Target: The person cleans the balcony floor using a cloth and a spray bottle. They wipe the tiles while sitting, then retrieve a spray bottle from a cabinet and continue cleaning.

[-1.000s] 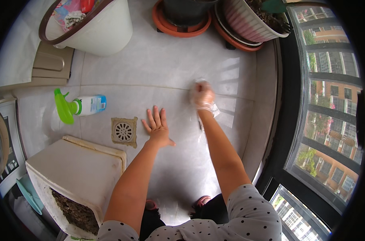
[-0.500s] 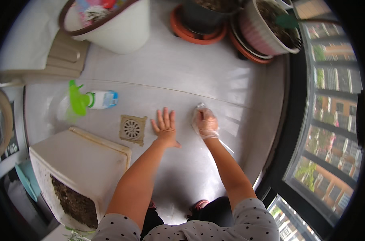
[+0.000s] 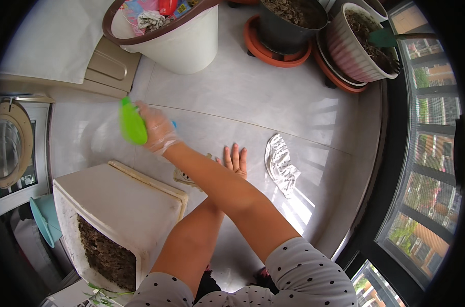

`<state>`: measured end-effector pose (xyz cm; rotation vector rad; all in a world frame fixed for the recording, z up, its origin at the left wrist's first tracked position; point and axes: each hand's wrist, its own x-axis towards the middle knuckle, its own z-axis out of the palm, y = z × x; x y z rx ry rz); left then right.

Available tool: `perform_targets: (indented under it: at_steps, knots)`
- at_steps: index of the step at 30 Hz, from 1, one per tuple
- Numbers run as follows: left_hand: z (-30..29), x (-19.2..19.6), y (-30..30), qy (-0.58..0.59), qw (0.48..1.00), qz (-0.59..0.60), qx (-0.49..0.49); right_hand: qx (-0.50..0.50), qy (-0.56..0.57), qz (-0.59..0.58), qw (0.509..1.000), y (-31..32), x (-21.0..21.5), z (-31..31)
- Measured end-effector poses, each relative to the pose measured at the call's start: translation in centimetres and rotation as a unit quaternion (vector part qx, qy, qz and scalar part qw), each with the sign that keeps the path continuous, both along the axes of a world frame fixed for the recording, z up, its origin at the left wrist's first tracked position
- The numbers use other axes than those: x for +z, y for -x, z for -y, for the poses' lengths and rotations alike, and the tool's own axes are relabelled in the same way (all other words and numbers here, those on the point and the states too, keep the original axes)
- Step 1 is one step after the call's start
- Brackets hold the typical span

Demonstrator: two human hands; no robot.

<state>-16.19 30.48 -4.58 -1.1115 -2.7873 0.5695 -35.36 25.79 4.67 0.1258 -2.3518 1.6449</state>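
My right hand, in a clear plastic glove, has crossed over my left forearm and is closed round a spray bottle with a bright green spray head. Only a bit of the bottle's blue end shows past the hand; whether it is lifted off the floor I cannot tell. My bare left hand lies flat on the grey tiles, fingers spread, partly hidden by the right arm. To its right is a crumpled white cloth with dark print. A square floor drain is half covered by my right forearm.
A white tub of soil lies tipped at the left, near a front-loading washing machine. Along the far side stand a white bin with a brown rim, a black plant pot and a pinkish pot. A window borders the right.
My right hand has moved from the right side across to the left and taken hold of the spray bottle. The cloth now lies where that hand was. My left hand stays flat.
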Motion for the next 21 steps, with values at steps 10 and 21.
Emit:
perform_targets:
  at_steps: [10, 21]
  knots:
    - [0.1, 4.4, 2.7, 0.02, 0.847, 0.508, 0.154, -0.072, 0.061, 0.029, 0.995, -13.7, 12.4, -20.2]
    - [-0.8, 5.1, 2.9, -0.019, 0.853, 0.498, 0.155, -0.141, 0.048, 0.408, 0.901, -24.2, 5.3, -27.1]
